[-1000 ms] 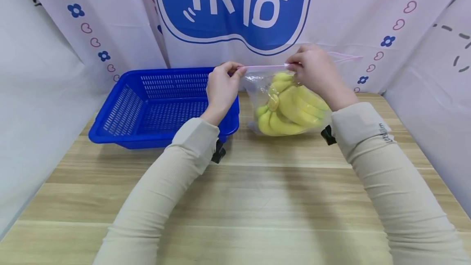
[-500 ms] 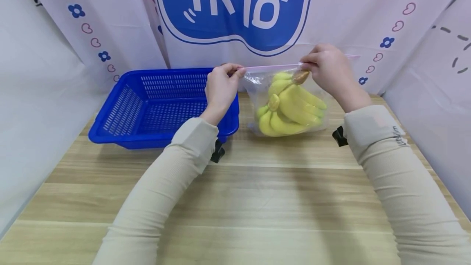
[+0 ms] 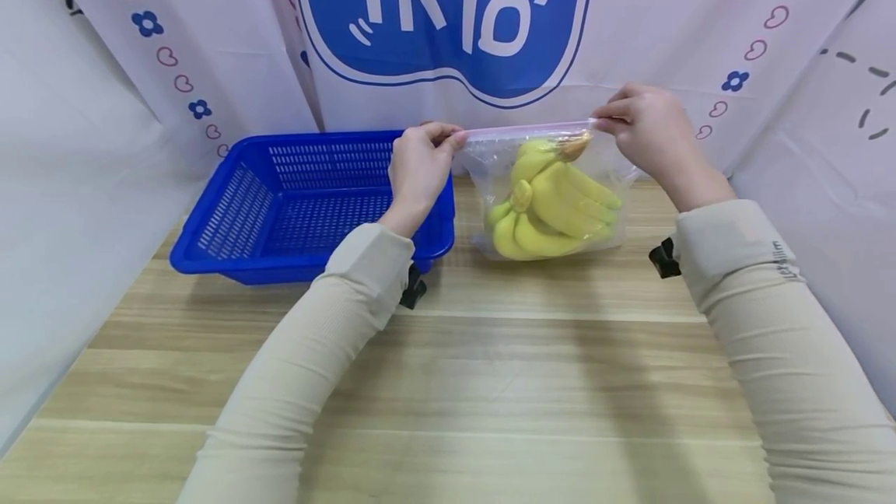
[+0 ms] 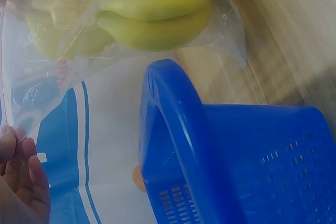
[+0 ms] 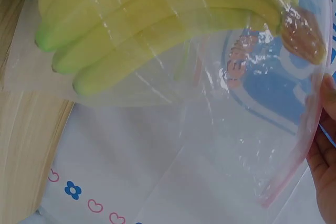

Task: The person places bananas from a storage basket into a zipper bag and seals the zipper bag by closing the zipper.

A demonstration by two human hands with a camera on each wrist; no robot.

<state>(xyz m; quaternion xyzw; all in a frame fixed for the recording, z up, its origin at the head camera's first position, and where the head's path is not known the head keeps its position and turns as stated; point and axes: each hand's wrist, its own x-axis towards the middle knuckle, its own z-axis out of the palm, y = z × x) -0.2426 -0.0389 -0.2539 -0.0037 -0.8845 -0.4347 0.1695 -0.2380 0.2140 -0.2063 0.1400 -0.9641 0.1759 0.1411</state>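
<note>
A clear zip bag (image 3: pixel 483 169) with a pink seal strip stands upright on the table, bunches of yellow bananas (image 3: pixel 560 197) inside it. At the strip's left end, my left hand (image 3: pixel 422 169) pinches the bag's top edge between thumb and fingers. My right hand (image 3: pixel 654 131) pinches the same strip farther right, past the brown banana stem (image 5: pixel 304 35). The strip is stretched straight between both hands. In the right wrist view, its free end (image 5: pixel 270 198) sticks out beyond the right fingers.
A blue perforated basket (image 3: pixel 308 267) stands left of the bag, partly behind the left hand and wrist. Behind the wooden table (image 3: pixel 490 387) hangs a white printed cloth (image 3: pixel 658 29) with a blue emblem.
My right hand has slid rightward along the pink strip, away from the left hand, uncovering the brown banana stem. The left hand stays at the left end.
</note>
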